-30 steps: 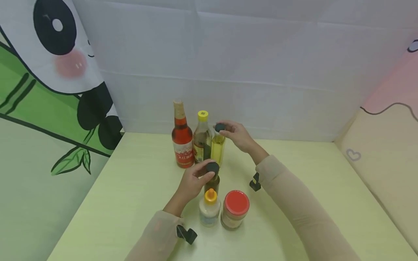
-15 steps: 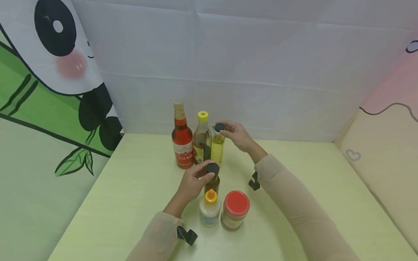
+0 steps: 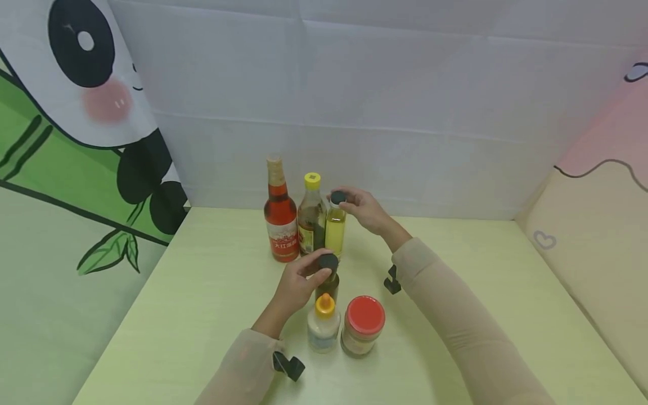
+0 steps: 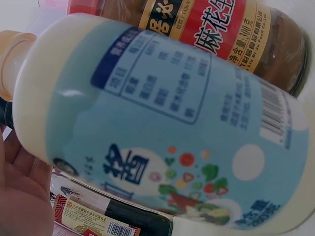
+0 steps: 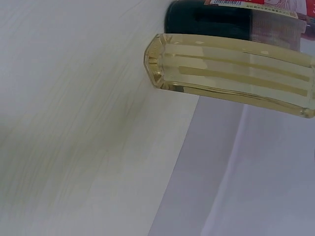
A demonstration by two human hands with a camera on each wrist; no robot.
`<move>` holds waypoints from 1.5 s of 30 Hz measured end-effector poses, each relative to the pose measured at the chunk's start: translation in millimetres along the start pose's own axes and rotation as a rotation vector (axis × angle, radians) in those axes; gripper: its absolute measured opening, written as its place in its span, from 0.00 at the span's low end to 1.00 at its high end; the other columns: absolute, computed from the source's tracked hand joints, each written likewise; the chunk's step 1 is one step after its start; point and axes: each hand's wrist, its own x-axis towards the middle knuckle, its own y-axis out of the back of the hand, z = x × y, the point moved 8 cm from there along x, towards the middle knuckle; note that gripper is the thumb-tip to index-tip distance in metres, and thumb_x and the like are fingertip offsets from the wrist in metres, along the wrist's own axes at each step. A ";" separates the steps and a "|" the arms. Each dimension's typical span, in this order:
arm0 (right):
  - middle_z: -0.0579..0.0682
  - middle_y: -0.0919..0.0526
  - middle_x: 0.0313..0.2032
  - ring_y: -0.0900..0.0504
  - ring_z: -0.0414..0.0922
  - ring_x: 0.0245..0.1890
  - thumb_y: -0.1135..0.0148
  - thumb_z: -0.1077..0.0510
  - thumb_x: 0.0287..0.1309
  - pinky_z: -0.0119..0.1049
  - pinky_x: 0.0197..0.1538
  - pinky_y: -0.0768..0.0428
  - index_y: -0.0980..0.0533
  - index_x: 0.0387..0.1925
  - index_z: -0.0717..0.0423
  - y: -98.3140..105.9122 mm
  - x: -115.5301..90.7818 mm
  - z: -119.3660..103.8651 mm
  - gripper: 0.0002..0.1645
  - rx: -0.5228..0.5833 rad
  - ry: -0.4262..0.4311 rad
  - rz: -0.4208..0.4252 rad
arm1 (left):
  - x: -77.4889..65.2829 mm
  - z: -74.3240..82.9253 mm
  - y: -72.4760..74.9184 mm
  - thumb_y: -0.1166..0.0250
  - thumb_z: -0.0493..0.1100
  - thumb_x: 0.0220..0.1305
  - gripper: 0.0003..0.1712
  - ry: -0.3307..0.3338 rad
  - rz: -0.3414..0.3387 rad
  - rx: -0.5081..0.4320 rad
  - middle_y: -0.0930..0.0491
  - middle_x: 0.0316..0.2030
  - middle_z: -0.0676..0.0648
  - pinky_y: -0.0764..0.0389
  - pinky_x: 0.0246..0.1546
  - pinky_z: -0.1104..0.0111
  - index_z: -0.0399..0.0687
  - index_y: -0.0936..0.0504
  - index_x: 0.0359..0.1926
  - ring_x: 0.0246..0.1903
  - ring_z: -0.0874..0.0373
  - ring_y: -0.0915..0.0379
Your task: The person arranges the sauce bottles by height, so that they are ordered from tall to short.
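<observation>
My left hand [image 3: 297, 284] pinches the black cap of a dark glass bottle [image 3: 327, 287] standing mid-table. Farther back, my right hand [image 3: 368, 211] holds the black cap of a clear bottle of yellow oil [image 3: 336, 229], which stands upright. In the right wrist view that oil bottle [image 5: 231, 73] shows its ribbed side; the hand is out of sight there. A squeeze bottle [image 3: 324, 332] with an orange tip stands in front of the dark bottle, hiding its lower part. Its blue label [image 4: 172, 123] fills the left wrist view, with part of my left hand [image 4: 24, 196] at the edge.
A red-lidded jar [image 3: 363, 323] stands right of the squeeze bottle. Left of the oil bottle are a yellow-capped bottle [image 3: 312, 216] and a tall bottle of red liquid [image 3: 281, 225]. A pale cloth wall [image 3: 405, 112] rises behind the table [image 3: 202, 292].
</observation>
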 end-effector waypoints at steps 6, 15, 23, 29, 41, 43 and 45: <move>0.61 0.25 0.59 0.27 0.53 0.60 0.51 0.68 0.71 0.49 0.62 0.32 0.32 0.63 0.67 -2.6 -0.7 0.1 0.21 0.002 -0.002 -0.018 | -1.3 0.1 0.5 0.36 0.39 0.66 0.20 0.005 0.000 -0.009 0.18 0.46 0.36 0.20 0.48 0.64 0.34 0.23 0.56 0.46 0.45 0.21; 0.62 0.26 0.60 0.29 0.53 0.61 0.51 0.67 0.71 0.50 0.63 0.33 0.33 0.64 0.67 -4.8 -3.1 -4.3 0.22 0.004 -0.009 -0.030 | -2.4 2.6 0.5 0.38 0.32 0.65 0.19 0.010 -0.004 -0.023 0.19 0.47 0.34 0.21 0.48 0.66 0.30 0.24 0.57 0.46 0.43 0.21; 0.60 0.27 0.61 0.30 0.51 0.62 0.51 0.66 0.72 0.49 0.64 0.33 0.33 0.64 0.66 -6.9 -2.1 -1.3 0.22 0.005 0.016 -0.043 | -3.3 -0.6 1.4 0.37 0.39 0.67 0.21 -0.001 -0.002 -0.017 0.18 0.47 0.36 0.21 0.48 0.64 0.30 0.24 0.57 0.46 0.46 0.21; 0.57 0.27 0.62 0.31 0.49 0.63 0.52 0.66 0.72 0.47 0.64 0.33 0.33 0.64 0.64 -7.3 -2.3 -4.7 0.21 -0.013 0.034 -0.055 | -2.2 -0.1 1.2 0.38 0.35 0.66 0.19 0.008 0.002 -0.009 0.18 0.47 0.36 0.21 0.47 0.65 0.31 0.24 0.56 0.46 0.45 0.21; 0.56 0.27 0.62 0.31 0.49 0.63 0.52 0.67 0.72 0.47 0.64 0.33 0.32 0.65 0.63 -4.2 -3.9 -3.5 0.22 -0.003 0.010 -0.038 | -1.7 -0.2 -0.8 0.38 0.38 0.67 0.20 0.001 -0.004 -0.020 0.19 0.47 0.36 0.21 0.47 0.65 0.32 0.24 0.57 0.46 0.47 0.21; 0.56 0.27 0.62 0.31 0.49 0.63 0.52 0.67 0.72 0.47 0.64 0.33 0.32 0.65 0.63 -3.9 -3.5 -3.0 0.22 -0.002 0.010 -0.038 | -1.7 -0.7 -0.4 0.37 0.39 0.67 0.20 0.001 -0.001 -0.021 0.18 0.47 0.36 0.21 0.47 0.65 0.34 0.23 0.57 0.46 0.47 0.21; 0.56 0.27 0.62 0.31 0.49 0.63 0.51 0.67 0.72 0.47 0.64 0.33 0.33 0.65 0.63 -3.8 -3.8 -3.4 0.22 -0.001 0.008 -0.035 | -1.6 -0.8 -0.4 0.37 0.39 0.67 0.19 0.000 0.001 -0.018 0.18 0.47 0.36 0.21 0.47 0.65 0.35 0.23 0.57 0.46 0.46 0.21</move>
